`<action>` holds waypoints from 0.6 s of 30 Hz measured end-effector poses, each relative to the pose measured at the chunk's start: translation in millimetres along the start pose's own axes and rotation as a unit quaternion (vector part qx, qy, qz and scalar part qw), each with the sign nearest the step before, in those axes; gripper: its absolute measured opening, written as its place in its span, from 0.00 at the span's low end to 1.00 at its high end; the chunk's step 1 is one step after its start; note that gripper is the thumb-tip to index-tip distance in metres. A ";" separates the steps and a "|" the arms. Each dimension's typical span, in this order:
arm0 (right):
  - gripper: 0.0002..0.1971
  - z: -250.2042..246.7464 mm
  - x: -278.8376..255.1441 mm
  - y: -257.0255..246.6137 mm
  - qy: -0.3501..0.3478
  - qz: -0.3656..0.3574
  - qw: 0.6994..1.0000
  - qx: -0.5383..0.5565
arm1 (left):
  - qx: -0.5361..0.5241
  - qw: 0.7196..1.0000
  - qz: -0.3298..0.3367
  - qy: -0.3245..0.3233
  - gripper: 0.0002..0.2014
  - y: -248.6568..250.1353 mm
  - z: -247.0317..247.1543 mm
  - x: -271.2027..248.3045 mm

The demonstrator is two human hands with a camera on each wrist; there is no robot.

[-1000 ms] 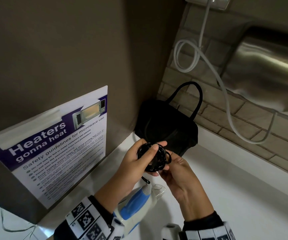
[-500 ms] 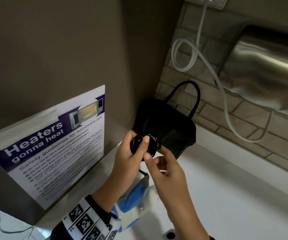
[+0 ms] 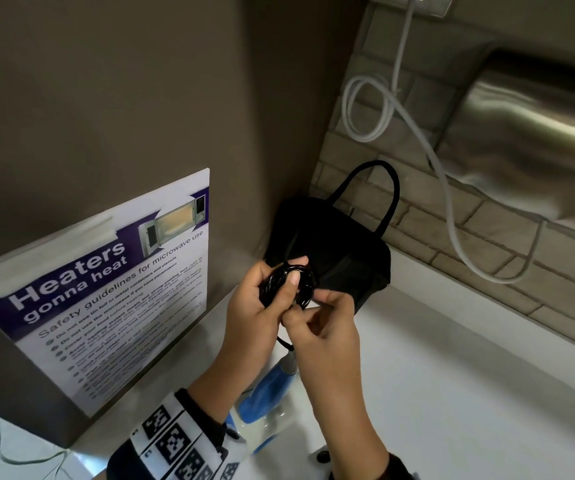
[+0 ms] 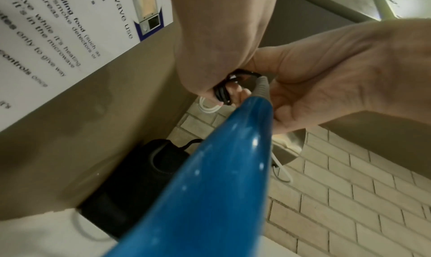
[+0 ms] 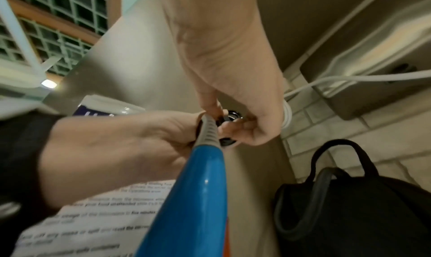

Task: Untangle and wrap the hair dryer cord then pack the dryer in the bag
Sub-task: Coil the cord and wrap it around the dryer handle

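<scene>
Tightening since a second ago — the cord [image 3: 287,285] coil is smaller, left hand [image 3: 256,306] clamped round it, right hand [image 3: 317,318] pinching its edge. Hair dryer [image 3: 265,393] dangles at 6 o'clock; bag [image 3: 334,244] waits at 12 — wrapping looks nearly finished.

Free room and obstacles at the counter corner. The brown panel [image 3: 123,98] bearing the microwave poster [image 3: 106,299] closes the left side; the brick wall [image 3: 452,237] closes the rear. The black bag [image 3: 331,247] fills the corner, its handle [image 3: 388,202] upright against the bricks. A white cable [image 3: 452,220] droops before the wall beneath the steel appliance [image 3: 538,133]. Open white countertop [image 3: 469,375] lies to the right; the bag's mouth appears open, though dimly seen.
</scene>
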State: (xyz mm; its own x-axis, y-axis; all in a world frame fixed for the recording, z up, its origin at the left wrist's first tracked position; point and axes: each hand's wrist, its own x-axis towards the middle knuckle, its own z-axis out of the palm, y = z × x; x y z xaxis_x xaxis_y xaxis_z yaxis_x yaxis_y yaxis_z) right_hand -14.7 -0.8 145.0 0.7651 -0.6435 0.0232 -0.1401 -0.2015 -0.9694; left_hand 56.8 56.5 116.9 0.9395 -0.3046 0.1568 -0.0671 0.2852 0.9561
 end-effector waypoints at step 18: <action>0.14 -2.8 -5.4 5.0 0.017 -0.197 0.956 -0.216 | 0.031 0.996 -0.001 0.078 0.05 -4.7 -4.2 0.9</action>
State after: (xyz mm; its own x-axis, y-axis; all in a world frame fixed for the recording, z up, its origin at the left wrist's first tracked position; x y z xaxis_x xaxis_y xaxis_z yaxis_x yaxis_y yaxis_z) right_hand -21.3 -0.4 140.7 0.7918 -0.4772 0.3813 -0.0968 -0.7143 -0.6931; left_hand 59.4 58.6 111.5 0.9800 -0.1591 0.1198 -0.0821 0.2257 0.9707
